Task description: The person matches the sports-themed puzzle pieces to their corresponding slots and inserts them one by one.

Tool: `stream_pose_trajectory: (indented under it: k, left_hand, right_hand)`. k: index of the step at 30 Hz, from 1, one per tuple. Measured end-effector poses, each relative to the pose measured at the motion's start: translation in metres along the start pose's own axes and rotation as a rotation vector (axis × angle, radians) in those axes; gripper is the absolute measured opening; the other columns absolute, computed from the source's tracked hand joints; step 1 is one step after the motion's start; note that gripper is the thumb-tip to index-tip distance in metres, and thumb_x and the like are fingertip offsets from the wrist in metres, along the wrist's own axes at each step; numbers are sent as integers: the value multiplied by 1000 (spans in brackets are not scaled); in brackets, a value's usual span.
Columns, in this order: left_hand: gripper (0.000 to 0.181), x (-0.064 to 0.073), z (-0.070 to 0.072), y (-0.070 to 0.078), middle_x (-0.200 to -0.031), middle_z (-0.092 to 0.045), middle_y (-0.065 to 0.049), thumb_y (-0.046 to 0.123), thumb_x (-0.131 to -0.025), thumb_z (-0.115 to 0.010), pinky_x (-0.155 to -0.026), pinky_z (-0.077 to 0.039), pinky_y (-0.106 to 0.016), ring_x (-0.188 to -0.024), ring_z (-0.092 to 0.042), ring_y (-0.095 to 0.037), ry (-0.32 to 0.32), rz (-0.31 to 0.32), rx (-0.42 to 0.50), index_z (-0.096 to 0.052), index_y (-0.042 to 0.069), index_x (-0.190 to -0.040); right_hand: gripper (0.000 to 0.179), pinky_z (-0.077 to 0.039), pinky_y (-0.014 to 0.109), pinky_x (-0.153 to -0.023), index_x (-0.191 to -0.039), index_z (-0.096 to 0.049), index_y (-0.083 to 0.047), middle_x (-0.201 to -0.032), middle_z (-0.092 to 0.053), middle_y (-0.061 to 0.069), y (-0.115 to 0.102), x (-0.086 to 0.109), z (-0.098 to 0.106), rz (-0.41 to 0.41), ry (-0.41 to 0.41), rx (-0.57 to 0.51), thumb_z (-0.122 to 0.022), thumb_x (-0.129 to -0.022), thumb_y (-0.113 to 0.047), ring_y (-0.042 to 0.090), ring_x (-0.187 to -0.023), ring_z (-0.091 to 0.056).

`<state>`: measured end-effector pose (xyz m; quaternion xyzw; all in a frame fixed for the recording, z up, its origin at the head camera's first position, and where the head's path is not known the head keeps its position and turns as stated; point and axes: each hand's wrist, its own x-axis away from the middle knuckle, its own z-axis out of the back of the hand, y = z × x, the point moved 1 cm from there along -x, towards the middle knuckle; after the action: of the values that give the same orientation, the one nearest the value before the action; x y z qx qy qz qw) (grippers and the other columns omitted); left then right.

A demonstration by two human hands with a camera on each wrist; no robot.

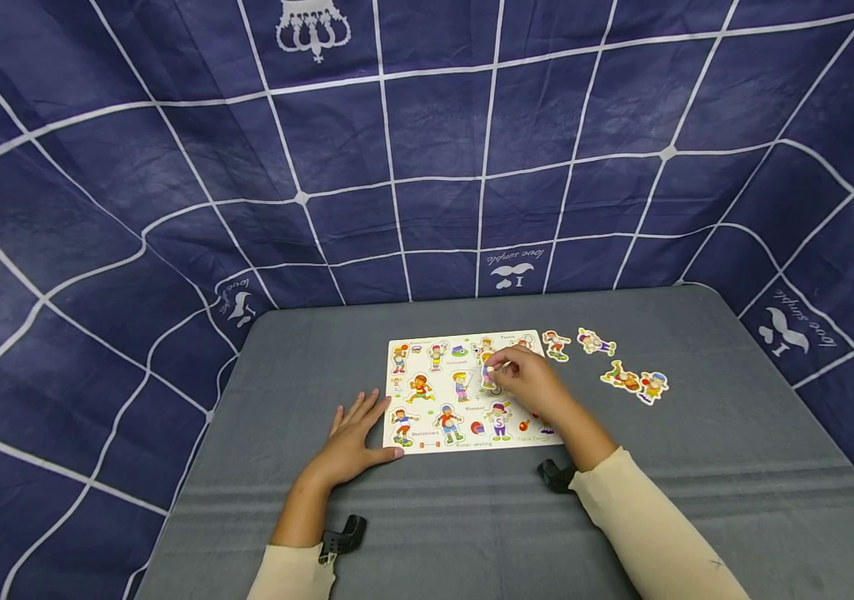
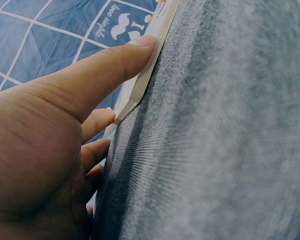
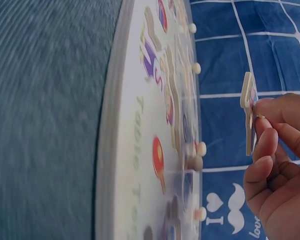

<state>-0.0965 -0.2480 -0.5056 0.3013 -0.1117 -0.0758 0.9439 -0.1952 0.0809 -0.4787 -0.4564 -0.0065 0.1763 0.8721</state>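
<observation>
A white wooden knob puzzle board (image 1: 428,407) with printed sports figures lies on the grey table. My right hand (image 1: 535,383) pinches a puzzle piece (image 3: 248,115) between thumb and fingers. In the right wrist view that piece is raised off the board, seen nearly edge-on, so its picture is mostly hidden. At the board's left side rests my left hand (image 1: 352,446), fingers spread and straight. Its thumb (image 2: 142,46) touches the front edge near the corner, and fingertips reach the left edge.
Several loose pieces lie right of the board: one beside its back right corner (image 1: 556,346), another farther right (image 1: 596,342), and a close pair (image 1: 624,377). Several figures and small knobs (image 3: 196,68) stand on the board. Blue gridded cloth (image 1: 434,212) hangs behind and beside the table.
</observation>
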Motion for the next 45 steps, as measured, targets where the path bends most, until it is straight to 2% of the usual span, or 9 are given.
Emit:
stream_pose_trajectory:
  k: [1, 4, 14, 20, 32, 40, 45]
  left_hand:
    - [98, 0, 0, 0, -171, -18, -7, 51, -82, -81, -126, 3, -62, -160, -7, -33, 0, -1, 3, -32, 20, -161]
    - [98, 0, -1, 0, -171, -18, -6, 51, -82, -81, -126, 4, -61, -160, -6, -32, -3, 1, 6, -31, 21, -161]
    - [99, -1, -1, -3, -171, -16, -6, 53, -82, -80, -126, 5, -61, -160, -5, -32, -5, 0, -10, -30, 21, -161]
    - [99, -1, -1, -4, -171, -16, -5, 54, -82, -79, -126, 5, -61, -160, -5, -31, -6, 0, -16, -30, 21, -161]
    - [99, -2, -1, -4, -171, -16, -4, 53, -81, -80, -126, 6, -60, -160, -5, -30, -4, 6, -4, -31, 23, -161]
    - [99, -2, -2, -4, -171, -17, -4, 54, -81, -80, -126, 6, -61, -160, -5, -30, -3, 7, -4, -31, 23, -161]
    - [99, -2, -2, -4, -171, -17, -4, 54, -81, -80, -126, 6, -61, -160, -5, -30, -5, 4, -8, -31, 22, -161]
  right_hand:
    - [12, -45, 25, -63, -102, -75, -13, -88, -62, 2, -1, -1, -2, 1, -2, 1, -75, -89, -12, 10, -71, -52]
    - [12, -43, 21, -63, -100, -75, -13, -89, -63, 2, -1, -3, -8, 0, -5, 4, -75, -88, -11, 9, -72, -52]
    - [10, -44, 23, -61, -101, -74, -16, -91, -63, 1, -5, -6, -24, -43, -56, 8, -74, -92, -15, 12, -70, -53]
    - [9, -45, 24, -59, -101, -74, -18, -93, -65, -1, -5, -9, -32, -42, -70, 20, -74, -92, -16, 12, -68, -53]
    - [9, -46, 24, -68, -96, -72, -15, -92, -63, -1, -6, -16, -45, -6, -104, 57, -72, -89, -10, 9, -75, -54]
    - [10, -45, 25, -66, -95, -71, -16, -88, -60, 0, -8, -18, -48, -22, -157, 80, -72, -90, -9, 11, -72, -52]
    - [9, -45, 26, -70, -96, -71, -14, -90, -61, 1, -11, -18, -49, -34, -188, 85, -70, -91, -7, 11, -74, -53]
